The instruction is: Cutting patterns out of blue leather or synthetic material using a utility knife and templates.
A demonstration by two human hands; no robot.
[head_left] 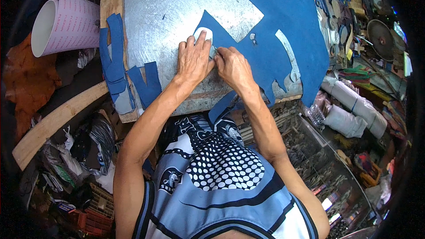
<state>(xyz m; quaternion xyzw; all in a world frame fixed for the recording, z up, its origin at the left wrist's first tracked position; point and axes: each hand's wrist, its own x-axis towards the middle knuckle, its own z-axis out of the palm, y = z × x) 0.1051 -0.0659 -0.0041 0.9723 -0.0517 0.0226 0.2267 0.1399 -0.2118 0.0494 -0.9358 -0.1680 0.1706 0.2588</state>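
My left hand [193,60] lies with its fingers stretched out over a white, round-ended template [204,32], pressing it onto blue leather [292,9]. Most of the template's lower part is hidden under that hand. Close beside it, my right hand [235,68] is closed around a slim knife [213,52], of which only a thin bit shows between the two hands. The leather has angular and curved cut edges, with a pointed corner just by the template. Beneath it is a scratched metal sheet [155,22] on the worktable.
Blue leather strips [116,57] hang over the table's left wooden edge. A curved pale strip [288,55] lies on the leather at right. Further left are a white roll [71,24], brown leather [33,75] and a wooden plank [62,121]. Wrapped rolls [354,106] lie at right.
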